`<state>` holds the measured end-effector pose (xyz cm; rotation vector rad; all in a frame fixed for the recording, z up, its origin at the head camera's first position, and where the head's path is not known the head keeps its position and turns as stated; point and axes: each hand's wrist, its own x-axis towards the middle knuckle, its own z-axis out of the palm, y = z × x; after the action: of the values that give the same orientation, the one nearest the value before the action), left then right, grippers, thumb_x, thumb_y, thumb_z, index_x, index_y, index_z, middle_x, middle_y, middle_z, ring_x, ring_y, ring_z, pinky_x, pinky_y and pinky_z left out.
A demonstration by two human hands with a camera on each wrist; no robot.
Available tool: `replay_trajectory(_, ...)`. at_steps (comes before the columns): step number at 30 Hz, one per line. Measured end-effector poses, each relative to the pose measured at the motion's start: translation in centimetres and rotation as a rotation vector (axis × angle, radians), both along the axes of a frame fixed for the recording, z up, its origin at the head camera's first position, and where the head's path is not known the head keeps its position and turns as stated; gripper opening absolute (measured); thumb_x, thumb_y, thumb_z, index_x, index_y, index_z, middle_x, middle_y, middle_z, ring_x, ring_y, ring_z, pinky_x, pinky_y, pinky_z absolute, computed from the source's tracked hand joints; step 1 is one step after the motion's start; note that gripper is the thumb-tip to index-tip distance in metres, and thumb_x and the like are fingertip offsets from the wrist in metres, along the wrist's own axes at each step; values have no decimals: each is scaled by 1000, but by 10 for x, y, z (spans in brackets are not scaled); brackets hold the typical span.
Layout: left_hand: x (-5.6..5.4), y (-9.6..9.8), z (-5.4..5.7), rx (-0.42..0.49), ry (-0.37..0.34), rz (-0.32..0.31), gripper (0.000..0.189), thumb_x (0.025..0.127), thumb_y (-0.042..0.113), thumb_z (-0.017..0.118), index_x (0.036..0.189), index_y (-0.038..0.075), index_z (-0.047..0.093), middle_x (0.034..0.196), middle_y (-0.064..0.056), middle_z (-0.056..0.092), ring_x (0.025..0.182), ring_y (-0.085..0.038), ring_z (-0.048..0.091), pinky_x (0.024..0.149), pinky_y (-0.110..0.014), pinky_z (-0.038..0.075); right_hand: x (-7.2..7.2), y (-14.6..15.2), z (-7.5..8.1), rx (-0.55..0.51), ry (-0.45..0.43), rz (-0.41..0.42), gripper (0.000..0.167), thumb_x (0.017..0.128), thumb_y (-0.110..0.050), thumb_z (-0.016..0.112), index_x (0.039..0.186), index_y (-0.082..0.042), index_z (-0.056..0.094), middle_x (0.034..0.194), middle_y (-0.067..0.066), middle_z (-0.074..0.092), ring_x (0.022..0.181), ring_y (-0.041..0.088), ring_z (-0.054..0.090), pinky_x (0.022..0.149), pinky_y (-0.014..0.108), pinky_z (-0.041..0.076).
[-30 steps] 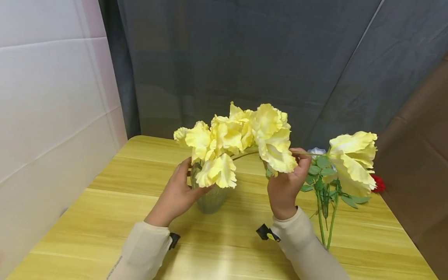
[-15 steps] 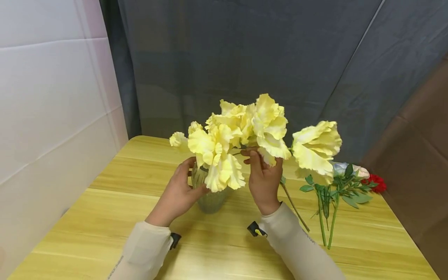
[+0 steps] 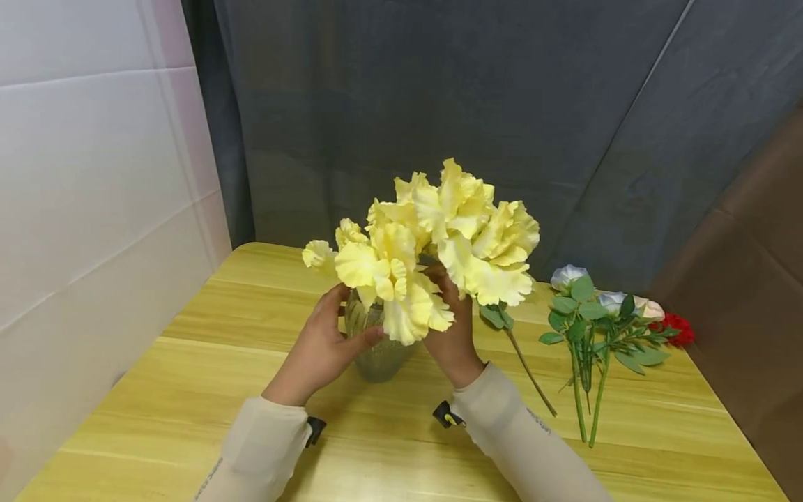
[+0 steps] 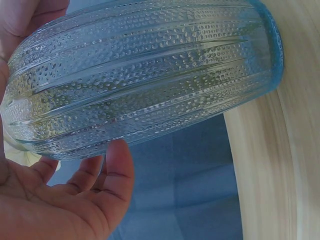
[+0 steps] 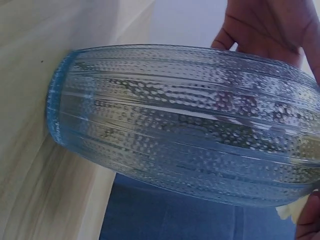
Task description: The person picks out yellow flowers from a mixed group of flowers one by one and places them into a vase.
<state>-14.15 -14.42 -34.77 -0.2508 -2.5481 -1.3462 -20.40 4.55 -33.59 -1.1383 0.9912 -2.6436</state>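
Ruffled yellow flowers [image 3: 395, 258] stand bunched in a ribbed, dimpled clear glass vase [image 3: 379, 355]. My left hand [image 3: 323, 348] holds the upper part of the vase from the left, thumb in front; in the left wrist view its fingers [image 4: 117, 170] curl against the glass. On the right side, my right hand [image 3: 453, 341] reaches up under the blooms beside the top of the vase. Petals hide its fingertips in the head view. Only a small part of it shows at the right wrist view's edge, so whether it grips a stem or the vase is unclear.
Loose flowers lie to the right on the wooden table [image 3: 207, 390]: a pale blue rose [image 3: 568, 277], a pink rose [image 3: 649, 307] and a red bloom [image 3: 676, 329], with green leaves and stems. A single stem [image 3: 530, 373] lies nearer the vase. A grey curtain [image 3: 401, 104] hangs behind.
My right hand has moved left from a stem out at the right to beside the vase. The outlying yellow flower has come left into the bunch. My left hand stays on the vase.
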Motion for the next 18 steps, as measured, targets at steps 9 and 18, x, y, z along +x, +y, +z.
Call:
replay_trajectory(9,0,1,1,-6,-25,4,89,91,44,71,156,9,23,153,-13,32,130,-34,42,88,-48,51,-2,13,-7,471,172,-560,7,102,-2,52,105,-7,55,99,-3,55,78,6,54,65,18,46)
replay_trajectory(18,-1,0,1,5,-32,0,91,91,47,70,157,9,21,154,-12,30,131,-33,40,87,-46,52,1,21,0,511,81,-675,22,105,-28,52,101,-7,60,78,1,53,66,17,42,63,26,40)
